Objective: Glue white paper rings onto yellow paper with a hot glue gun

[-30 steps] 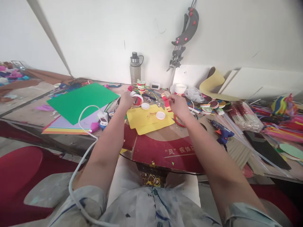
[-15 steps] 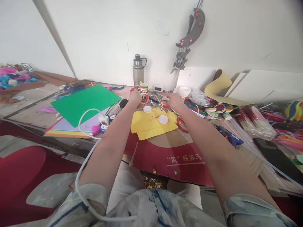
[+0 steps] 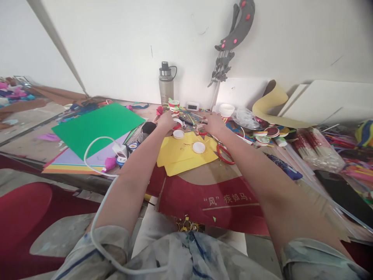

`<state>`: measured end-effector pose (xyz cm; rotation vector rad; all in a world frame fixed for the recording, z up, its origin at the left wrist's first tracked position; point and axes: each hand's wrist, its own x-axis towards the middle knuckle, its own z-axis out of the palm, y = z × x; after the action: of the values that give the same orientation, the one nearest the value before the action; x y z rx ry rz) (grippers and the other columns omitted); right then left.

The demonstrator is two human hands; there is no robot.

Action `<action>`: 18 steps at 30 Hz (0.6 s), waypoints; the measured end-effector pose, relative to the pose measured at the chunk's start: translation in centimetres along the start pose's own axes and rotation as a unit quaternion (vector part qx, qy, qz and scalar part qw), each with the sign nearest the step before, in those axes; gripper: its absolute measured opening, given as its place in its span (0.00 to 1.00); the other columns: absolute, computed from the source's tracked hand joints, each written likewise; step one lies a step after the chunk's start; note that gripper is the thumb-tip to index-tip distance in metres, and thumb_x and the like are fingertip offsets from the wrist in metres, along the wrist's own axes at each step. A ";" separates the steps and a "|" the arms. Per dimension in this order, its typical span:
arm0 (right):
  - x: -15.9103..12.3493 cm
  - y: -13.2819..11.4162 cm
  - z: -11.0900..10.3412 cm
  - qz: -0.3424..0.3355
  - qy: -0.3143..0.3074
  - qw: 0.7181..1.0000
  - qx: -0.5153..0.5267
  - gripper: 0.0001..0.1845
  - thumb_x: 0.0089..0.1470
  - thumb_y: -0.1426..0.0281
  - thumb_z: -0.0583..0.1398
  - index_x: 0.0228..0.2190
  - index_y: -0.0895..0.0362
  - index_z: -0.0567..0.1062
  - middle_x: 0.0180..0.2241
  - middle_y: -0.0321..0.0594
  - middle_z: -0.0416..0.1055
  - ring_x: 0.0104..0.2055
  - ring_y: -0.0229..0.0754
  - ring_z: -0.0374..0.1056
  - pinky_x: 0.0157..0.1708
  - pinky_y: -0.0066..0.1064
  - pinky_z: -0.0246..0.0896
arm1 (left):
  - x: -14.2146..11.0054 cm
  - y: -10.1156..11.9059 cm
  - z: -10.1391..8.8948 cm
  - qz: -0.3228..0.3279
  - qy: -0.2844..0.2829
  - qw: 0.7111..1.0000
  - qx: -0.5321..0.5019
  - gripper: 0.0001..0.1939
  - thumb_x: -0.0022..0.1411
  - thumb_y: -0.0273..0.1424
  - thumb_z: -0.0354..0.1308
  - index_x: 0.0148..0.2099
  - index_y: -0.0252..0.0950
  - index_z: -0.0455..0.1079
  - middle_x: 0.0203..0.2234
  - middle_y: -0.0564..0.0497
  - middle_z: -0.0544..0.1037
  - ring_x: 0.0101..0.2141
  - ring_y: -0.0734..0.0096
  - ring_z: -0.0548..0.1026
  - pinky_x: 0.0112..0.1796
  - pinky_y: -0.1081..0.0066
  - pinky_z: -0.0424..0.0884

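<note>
Both my arms reach far forward over a cluttered craft table. My left hand (image 3: 166, 119) is closed round a small red and white ring-shaped piece (image 3: 176, 124) near the far side. My right hand (image 3: 213, 123) rests knuckles up just to the right of it, fingers curled down among small craft bits; what it holds is hidden. Below the hands lie yellow paper sheets (image 3: 182, 154) with two white round caps (image 3: 198, 147) on them, and a red ring (image 3: 224, 153) lies beside the sheets.
A grey water bottle (image 3: 166, 82) stands by the wall. Green paper (image 3: 97, 124) over coloured sheets lies left, with a white cable (image 3: 97, 144). A red cardboard sheet (image 3: 212, 196) covers the near edge. A blue glue gun (image 3: 284, 164), stick bundles (image 3: 316, 149) and paper cups (image 3: 226, 110) crowd the right.
Both hands have moved further away from me toward the far side of the table. The red and yellow piece seen in my right hand a second ago no longer shows.
</note>
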<state>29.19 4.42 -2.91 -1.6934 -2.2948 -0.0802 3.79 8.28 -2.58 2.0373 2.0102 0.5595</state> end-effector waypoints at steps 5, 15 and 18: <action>-4.7 -3.3 -1.9 -0.051 -0.054 0.995 0.061 0.18 0.68 0.61 0.62 0.53 0.56 0.82 0.56 0.52 0.79 0.58 0.56 0.73 0.61 0.49 0.66 | -0.3 -0.9 -1.0 0.071 0.025 0.997 0.009 0.37 0.56 0.33 0.74 0.67 0.36 0.71 0.63 0.36 0.78 0.65 0.41 0.71 0.65 0.54 0.64; -9.2 -6.2 -2.7 0.005 -0.125 0.992 0.012 0.25 0.61 0.62 0.67 0.58 0.54 0.80 0.64 0.56 0.74 0.69 0.71 0.65 0.66 0.66 0.60 | -6.4 0.2 -1.9 0.168 0.078 0.983 -0.013 0.11 0.71 0.38 0.64 0.48 0.35 0.78 0.50 0.40 0.82 0.55 0.51 0.76 0.59 0.61 0.70; -9.1 -5.5 -3.7 0.033 -0.069 0.984 0.160 0.25 0.62 0.65 0.64 0.60 0.54 0.79 0.62 0.50 0.77 0.64 0.59 0.72 0.64 0.53 0.65 | -7.9 0.9 -1.0 0.145 -0.003 0.989 0.032 0.20 0.71 0.45 0.64 0.55 0.36 0.77 0.51 0.39 0.84 0.53 0.48 0.80 0.54 0.60 0.72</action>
<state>27.17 -6.51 -1.02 -1.6455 -2.1983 0.4104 4.28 0.31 -2.15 2.3866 1.7599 0.5473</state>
